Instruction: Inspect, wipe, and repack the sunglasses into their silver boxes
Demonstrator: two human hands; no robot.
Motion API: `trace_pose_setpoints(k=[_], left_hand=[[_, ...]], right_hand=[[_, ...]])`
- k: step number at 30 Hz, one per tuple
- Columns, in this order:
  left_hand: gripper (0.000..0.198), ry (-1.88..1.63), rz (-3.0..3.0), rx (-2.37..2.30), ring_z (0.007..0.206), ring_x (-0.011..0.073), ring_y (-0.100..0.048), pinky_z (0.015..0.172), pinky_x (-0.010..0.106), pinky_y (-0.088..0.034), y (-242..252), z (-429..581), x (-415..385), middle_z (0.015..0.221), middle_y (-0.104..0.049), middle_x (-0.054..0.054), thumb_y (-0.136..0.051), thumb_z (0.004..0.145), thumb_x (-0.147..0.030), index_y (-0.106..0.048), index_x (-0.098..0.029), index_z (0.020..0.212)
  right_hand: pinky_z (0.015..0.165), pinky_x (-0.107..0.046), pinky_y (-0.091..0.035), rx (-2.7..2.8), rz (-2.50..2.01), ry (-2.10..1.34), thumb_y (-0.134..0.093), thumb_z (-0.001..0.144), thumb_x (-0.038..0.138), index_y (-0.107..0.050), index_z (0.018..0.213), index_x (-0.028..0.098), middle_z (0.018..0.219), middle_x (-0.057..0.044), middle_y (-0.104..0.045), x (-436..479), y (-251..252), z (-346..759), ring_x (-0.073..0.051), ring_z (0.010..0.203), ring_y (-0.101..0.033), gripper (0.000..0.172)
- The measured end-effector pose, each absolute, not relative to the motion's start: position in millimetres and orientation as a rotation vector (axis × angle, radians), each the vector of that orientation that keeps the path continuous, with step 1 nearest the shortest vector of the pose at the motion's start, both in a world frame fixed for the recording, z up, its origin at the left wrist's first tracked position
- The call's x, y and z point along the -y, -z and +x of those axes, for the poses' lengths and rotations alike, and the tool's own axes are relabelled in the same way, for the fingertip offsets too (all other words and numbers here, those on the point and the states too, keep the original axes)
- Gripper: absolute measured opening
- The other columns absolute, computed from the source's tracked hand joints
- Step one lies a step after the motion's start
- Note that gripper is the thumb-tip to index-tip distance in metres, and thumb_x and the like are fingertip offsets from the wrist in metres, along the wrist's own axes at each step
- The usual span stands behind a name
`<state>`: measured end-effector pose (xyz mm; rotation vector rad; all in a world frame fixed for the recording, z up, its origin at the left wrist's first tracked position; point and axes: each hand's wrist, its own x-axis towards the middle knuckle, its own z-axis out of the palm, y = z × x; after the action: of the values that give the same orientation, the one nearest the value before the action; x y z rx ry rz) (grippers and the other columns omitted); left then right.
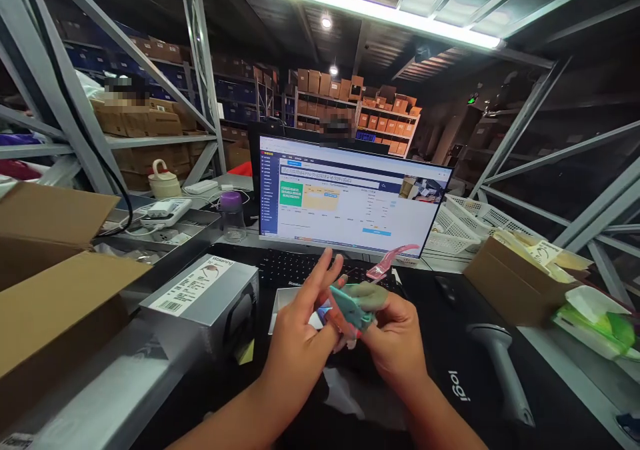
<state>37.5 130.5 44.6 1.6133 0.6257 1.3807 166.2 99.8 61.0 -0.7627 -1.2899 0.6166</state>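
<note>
Both hands meet in front of the keyboard around a small bundle of coloured pieces [353,309], mostly teal, with olive and red-pink parts; its kind I cannot make out. My right hand [400,337] grips the bundle from the right, thumb pressed against it. On the other side my left hand [303,323] pinches it near the thumb, while two fingers point up. A pink, glossy strip-like piece [393,262] sticks up beyond the bundle. Partly hidden behind my left hand is a small white open box [285,301]. A crumpled clear film [343,393] lies below the hands.
A monitor [350,203] stands behind the keyboard [280,267]. Left are a grey product box [205,290] and an open carton [55,290]. Right are a mouse [445,290], a barcode scanner [505,370], a filled carton [510,290] and a tissue pack [595,320].
</note>
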Motion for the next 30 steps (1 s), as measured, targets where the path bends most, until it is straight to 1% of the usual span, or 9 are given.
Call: trace_pose_setpoints(k=[3, 7, 12, 15, 19, 21, 24, 27, 30], left_hand=[[0.076, -1.385, 1.687, -0.666, 0.134, 0.0265, -0.053, 0.087, 0.027, -0.061, -47.4, 37.0, -128.9, 0.149, -0.051, 0.005, -0.056, 0.086, -0.008, -0.034, -0.034, 0.154], [0.079, -1.413, 1.840, -0.697, 0.127, 0.0237, -0.060, 0.096, 0.031, -0.059, -51.4, 32.9, -127.3, 0.145, -0.056, 0.001, -0.056, 0.083, -0.005, -0.037, -0.038, 0.152], [0.082, -1.424, 1.996, -0.723, 0.121, 0.0178, -0.064, 0.103, 0.029, -0.054, -51.3, 28.2, -129.1, 0.144, -0.057, -0.006, -0.057, 0.084, -0.006, -0.032, -0.044, 0.152], [0.083, -1.422, 2.063, -0.746, 0.121, 0.0171, -0.065, 0.104, 0.028, -0.053, -51.1, 28.2, -130.5, 0.144, -0.057, -0.007, -0.058, 0.083, -0.006, -0.032, -0.045, 0.152], [0.077, -1.422, 2.122, -0.746, 0.120, 0.0185, -0.066, 0.099, 0.027, -0.056, -50.9, 28.7, -131.7, 0.141, -0.059, -0.005, -0.058, 0.083, -0.008, -0.038, -0.039, 0.151], [0.074, -1.445, 2.161, -0.696, 0.119, 0.0184, -0.066, 0.101, 0.028, -0.055, -49.9, 28.7, -132.6, 0.139, -0.060, -0.004, -0.057, 0.084, -0.008, -0.042, -0.038, 0.149], [0.072, -1.462, 2.209, -0.641, 0.124, 0.0187, -0.063, 0.106, 0.030, -0.051, -47.4, 29.1, -134.4, 0.143, -0.057, -0.004, -0.057, 0.085, -0.008, -0.042, -0.040, 0.149], [0.074, -1.480, 2.215, -0.646, 0.130, 0.0202, -0.057, 0.109, 0.032, -0.049, -46.3, 29.8, -136.1, 0.149, -0.051, -0.005, -0.058, 0.084, -0.007, -0.043, -0.042, 0.148], [0.069, -1.502, 2.154, -0.695, 0.123, 0.0201, -0.063, 0.104, 0.031, -0.053, -48.5, 28.8, -137.4, 0.147, -0.054, -0.004, -0.058, 0.085, -0.009, -0.047, -0.041, 0.145]], right_hand=[[0.076, -0.035, -0.057, 1.446, -0.788, -0.520, -0.077, 0.081, 0.022, -0.082, 0.084, 0.028, 0.087, -0.004, -0.079, -101.3, -65.7, 175.8, -0.022, 0.081, -0.072, 0.008], [0.076, -0.033, -0.057, 1.446, -0.785, -0.810, -0.077, 0.082, 0.029, -0.082, 0.089, 0.026, 0.092, -0.005, -0.078, -104.3, -62.9, 186.6, -0.022, 0.086, -0.072, 0.008], [0.055, -0.020, -0.050, 1.035, -0.659, -1.273, -0.091, 0.067, 0.034, -0.071, 0.082, 0.022, 0.072, 0.003, -0.068, -105.8, -65.6, 192.0, -0.011, 0.058, -0.061, 0.028], [0.060, -0.022, -0.055, 0.852, -0.553, -1.393, -0.094, 0.061, 0.037, -0.065, 0.079, 0.022, 0.069, 0.005, -0.065, -106.6, -67.7, 190.3, -0.011, 0.058, -0.061, 0.037], [0.060, -0.027, -0.055, 0.852, -0.563, -1.355, -0.092, 0.063, 0.044, -0.063, 0.080, 0.024, 0.074, 0.004, -0.067, -106.5, -62.8, 181.4, -0.013, 0.058, -0.061, 0.039], [0.057, -0.023, -0.051, 0.905, -0.602, -1.298, -0.094, 0.062, 0.039, -0.063, 0.081, 0.024, 0.073, 0.004, -0.066, -106.5, -59.2, 177.3, -0.012, 0.058, -0.059, 0.039], [0.059, -0.020, -0.048, 1.086, -0.704, -1.116, -0.094, 0.060, 0.028, -0.066, 0.078, 0.022, 0.072, 0.003, -0.065, -107.8, -57.6, 177.7, -0.011, 0.061, -0.058, 0.034], [0.062, -0.021, -0.048, 1.232, -0.789, -0.991, -0.090, 0.063, 0.028, -0.067, 0.074, 0.020, 0.070, 0.002, -0.064, -109.5, -60.5, 185.8, -0.012, 0.064, -0.057, 0.027], [0.062, -0.021, -0.046, 1.288, -0.824, -1.029, -0.089, 0.062, 0.026, -0.067, 0.071, 0.018, 0.067, 0.002, -0.063, -109.3, -63.5, 195.4, -0.011, 0.061, -0.054, 0.025]])
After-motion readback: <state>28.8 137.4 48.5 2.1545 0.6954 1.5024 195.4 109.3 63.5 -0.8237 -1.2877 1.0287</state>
